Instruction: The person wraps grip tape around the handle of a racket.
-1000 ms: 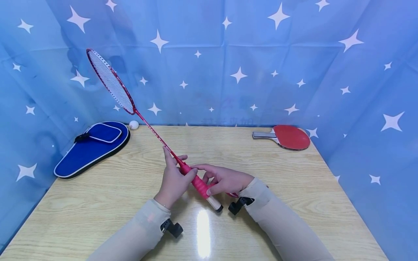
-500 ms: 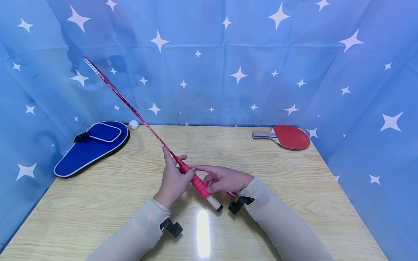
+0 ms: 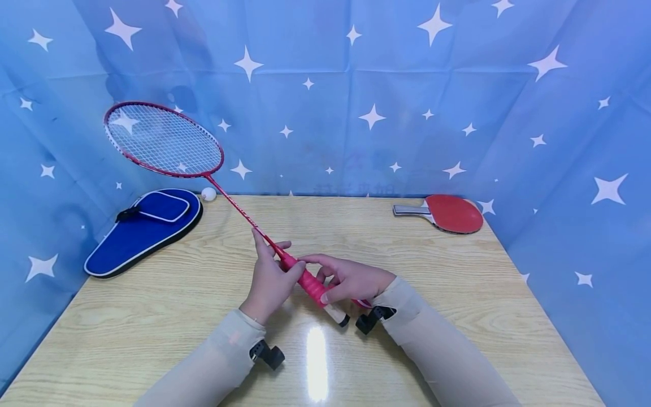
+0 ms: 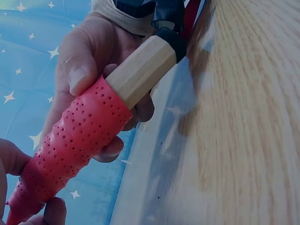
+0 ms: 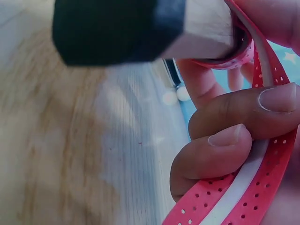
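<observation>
A red badminton racket (image 3: 244, 215) slants up to the left above the table, its strung face showing broadly. Perforated pink grip tape (image 4: 79, 126) winds around most of its handle; bare wood (image 4: 143, 68) and a black butt cap (image 5: 117, 33) show below it. My left hand (image 3: 268, 285) pinches the racket at the top of the handle, index finger along the shaft. At the lower edge of the wrapping, my right hand (image 3: 356, 280) has its thumb on the tape. Its curled fingers hold the loose tape strip (image 5: 262, 192), which has a pale band down its middle.
A blue paddle case (image 3: 142, 237) lies at the back left of the wooden table (image 3: 432, 350), with a white ball (image 3: 208, 194) beside it. At the back right lies a red table tennis paddle (image 3: 454, 215). A starry blue curtain (image 3: 325, 130) stands behind.
The racket has turned about its long axis: its head goes from a narrow slant through edge-on to a broad face. Both hands stay in nearly the same place.
</observation>
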Action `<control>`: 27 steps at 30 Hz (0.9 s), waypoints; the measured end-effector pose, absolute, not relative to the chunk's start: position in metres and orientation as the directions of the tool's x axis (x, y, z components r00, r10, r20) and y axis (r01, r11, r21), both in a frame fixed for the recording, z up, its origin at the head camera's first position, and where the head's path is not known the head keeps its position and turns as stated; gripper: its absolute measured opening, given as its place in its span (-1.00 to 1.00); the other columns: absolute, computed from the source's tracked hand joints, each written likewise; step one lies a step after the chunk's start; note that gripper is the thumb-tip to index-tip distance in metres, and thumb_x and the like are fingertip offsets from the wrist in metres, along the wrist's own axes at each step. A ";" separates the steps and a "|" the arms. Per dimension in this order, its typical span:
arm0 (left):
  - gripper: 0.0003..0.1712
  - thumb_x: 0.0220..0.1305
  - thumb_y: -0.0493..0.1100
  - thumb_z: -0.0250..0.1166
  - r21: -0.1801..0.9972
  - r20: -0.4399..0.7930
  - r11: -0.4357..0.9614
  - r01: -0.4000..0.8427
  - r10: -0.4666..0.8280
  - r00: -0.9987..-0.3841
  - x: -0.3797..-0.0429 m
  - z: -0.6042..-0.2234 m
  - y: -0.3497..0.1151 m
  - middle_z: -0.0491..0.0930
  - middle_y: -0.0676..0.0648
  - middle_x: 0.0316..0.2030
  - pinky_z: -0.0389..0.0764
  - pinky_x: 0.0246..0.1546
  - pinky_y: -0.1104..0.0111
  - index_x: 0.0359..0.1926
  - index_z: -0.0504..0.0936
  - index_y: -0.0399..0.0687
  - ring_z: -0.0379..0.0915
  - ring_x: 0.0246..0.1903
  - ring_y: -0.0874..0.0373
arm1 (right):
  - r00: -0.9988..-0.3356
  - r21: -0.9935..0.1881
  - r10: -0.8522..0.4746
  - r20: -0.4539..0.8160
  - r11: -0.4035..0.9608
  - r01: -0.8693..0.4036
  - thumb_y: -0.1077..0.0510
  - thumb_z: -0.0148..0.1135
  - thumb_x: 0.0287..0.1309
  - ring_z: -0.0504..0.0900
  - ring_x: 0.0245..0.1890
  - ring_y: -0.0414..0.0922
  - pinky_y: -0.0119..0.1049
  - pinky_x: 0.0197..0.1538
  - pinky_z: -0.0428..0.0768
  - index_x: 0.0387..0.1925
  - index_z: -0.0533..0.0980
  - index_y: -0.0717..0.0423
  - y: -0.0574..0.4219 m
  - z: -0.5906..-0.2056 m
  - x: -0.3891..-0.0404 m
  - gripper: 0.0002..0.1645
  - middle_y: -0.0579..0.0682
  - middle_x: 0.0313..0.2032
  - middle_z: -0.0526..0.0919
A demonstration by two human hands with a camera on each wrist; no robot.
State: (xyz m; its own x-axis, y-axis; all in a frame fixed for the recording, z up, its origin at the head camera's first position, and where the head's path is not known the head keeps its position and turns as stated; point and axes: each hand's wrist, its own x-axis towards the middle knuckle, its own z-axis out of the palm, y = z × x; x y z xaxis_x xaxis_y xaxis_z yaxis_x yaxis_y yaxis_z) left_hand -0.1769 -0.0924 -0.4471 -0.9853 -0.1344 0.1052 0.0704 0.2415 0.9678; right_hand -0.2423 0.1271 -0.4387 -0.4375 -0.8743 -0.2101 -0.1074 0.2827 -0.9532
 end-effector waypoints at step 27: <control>0.61 0.23 -0.22 0.53 0.971 0.087 0.232 0.055 -0.130 -0.988 -0.177 -0.446 -0.091 0.49 -0.12 0.36 0.77 -0.15 0.35 0.61 -0.75 0.26 0.71 -0.15 0.05 | -0.431 -0.951 -0.880 -0.201 0.281 -0.130 0.18 0.49 0.21 0.74 -0.11 0.09 -0.10 0.01 0.70 0.63 0.13 -0.44 0.128 -0.441 -0.243 0.12 0.09 0.10 0.62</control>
State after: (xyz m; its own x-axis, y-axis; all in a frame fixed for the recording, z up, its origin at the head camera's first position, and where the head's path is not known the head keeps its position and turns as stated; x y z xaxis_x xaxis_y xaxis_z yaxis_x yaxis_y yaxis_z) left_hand -0.1767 -0.0910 -0.4459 -0.9877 -0.1305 0.0867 0.0546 0.2316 0.9713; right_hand -0.2427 0.1280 -0.4406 -0.4309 -0.8796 -0.2014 -0.1300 0.2813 -0.9508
